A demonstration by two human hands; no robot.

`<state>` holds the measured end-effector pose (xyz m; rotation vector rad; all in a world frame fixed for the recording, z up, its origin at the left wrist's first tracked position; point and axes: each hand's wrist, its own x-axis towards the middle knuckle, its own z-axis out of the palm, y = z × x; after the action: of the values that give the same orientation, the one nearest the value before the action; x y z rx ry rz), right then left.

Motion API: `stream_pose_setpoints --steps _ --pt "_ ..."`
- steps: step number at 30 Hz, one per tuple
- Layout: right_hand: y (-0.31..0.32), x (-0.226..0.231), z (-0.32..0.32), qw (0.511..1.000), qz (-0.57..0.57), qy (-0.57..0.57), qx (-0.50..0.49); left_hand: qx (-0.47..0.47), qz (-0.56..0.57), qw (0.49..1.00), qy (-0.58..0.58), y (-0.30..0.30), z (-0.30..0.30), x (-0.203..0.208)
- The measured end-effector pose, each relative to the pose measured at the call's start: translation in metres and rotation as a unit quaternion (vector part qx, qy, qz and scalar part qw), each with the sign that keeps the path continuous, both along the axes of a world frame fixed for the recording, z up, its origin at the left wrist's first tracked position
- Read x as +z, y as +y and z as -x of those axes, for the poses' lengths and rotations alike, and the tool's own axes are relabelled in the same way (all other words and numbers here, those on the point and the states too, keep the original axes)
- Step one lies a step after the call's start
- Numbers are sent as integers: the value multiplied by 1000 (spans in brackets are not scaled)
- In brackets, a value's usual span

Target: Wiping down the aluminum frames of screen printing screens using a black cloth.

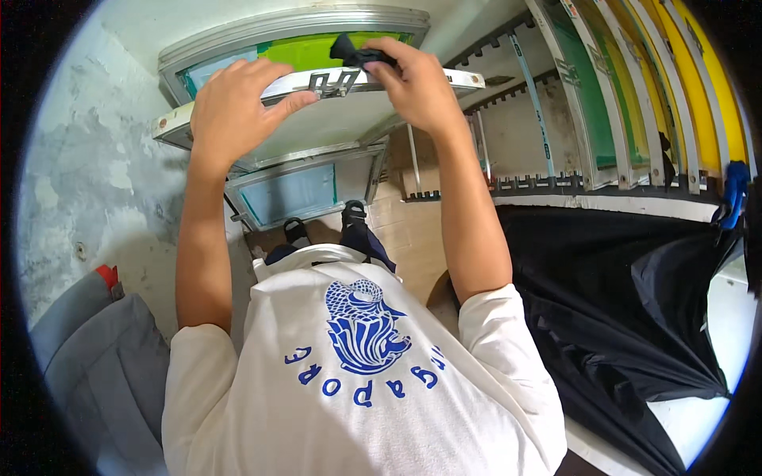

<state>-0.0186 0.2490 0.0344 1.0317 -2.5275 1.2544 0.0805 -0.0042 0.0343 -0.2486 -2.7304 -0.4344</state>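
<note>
A flat screen frame (467,80) with a pale metal top bar stands upright in front of me. My left hand (234,103) grips that bar near its left part, fingers over the top and thumb along the near side. A small metal bracket (333,82) sits on the bar between my hands. Bunched in my right hand (425,89) is a black cloth (349,54), pinched between thumb and fingers against the top of the bar. The fingertips behind the bar are partly hidden.
Behind stands another frame (298,33) with green and blue mesh; a blue-panelled frame (298,193) rests lower down. At right, a toothed rack (524,182) holds several frames (579,95). Black fabric (587,293) spreads below it. Grey padded material (111,373) lies at left beside the wall (79,159).
</note>
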Motion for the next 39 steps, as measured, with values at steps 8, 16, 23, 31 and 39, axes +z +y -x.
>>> stream_pose_setpoints --steps 8,16,23,31,39 --pt "-1 15 11 988 -102 -82 77 0 -24 1000 17 9 0 -14" --pt "77 -5 23 991 -65 -116 7 17 -38 999 29 9 -12 -27" --pt "61 -28 -13 996 -33 81 -20 34 -38 999 1 2 -19 -32" --pt "22 -40 -45 991 17 116 68 18 -63 997 30 -23 -37 -46" --pt "77 -56 -32 978 53 108 -169 31 -61 997 22 -37 -32 -45"
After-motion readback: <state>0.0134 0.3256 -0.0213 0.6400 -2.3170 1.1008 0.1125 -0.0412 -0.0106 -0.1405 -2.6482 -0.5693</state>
